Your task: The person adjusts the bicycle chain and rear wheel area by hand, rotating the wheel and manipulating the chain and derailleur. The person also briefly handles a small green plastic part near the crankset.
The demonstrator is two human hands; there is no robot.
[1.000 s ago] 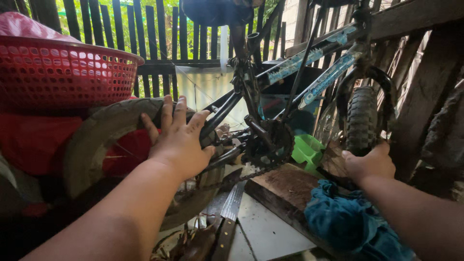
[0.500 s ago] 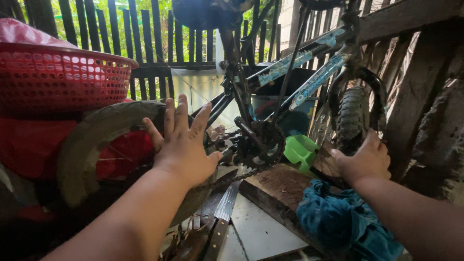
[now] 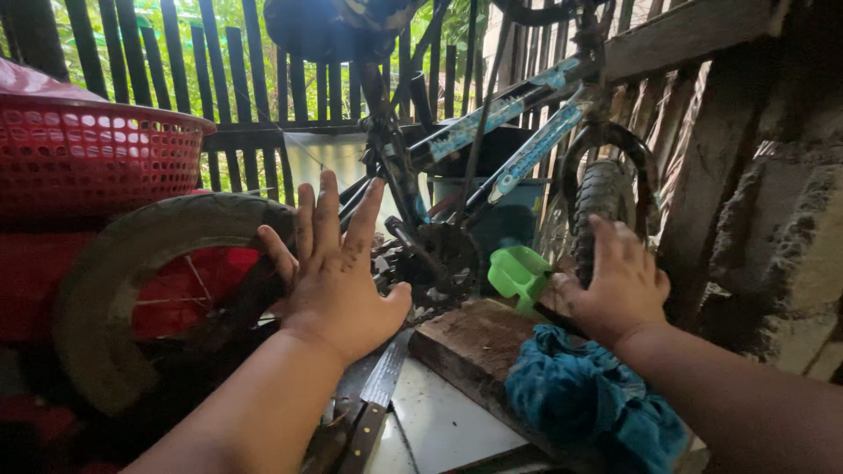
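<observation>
A: The left hand (image 3: 338, 276), at centre frame, is spread flat with fingers apart, pressing on the rear tyre (image 3: 132, 263) and frame of the upturned bicycle (image 3: 492, 132). It grips nothing.

B: And the right hand (image 3: 615, 285)?

A: At right of centre, it is curled around the knobbly front tyre (image 3: 597, 197), fingers closed on the tread.

B: How would the bicycle handle?

A: Probably heavy and stiff, awkward to turn; the rubber tyres offer firm, non-slip holds, while the chainring (image 3: 443, 259) between the hands looks greasy and toothed.

B: What lies around?

A: A green plastic piece (image 3: 518, 274) just beside the right hand, a wooden board (image 3: 474, 342) and blue cloth (image 3: 580, 404) below it, a knife (image 3: 378, 395) at lower centre, a red basket (image 3: 97, 154) at upper left.
</observation>
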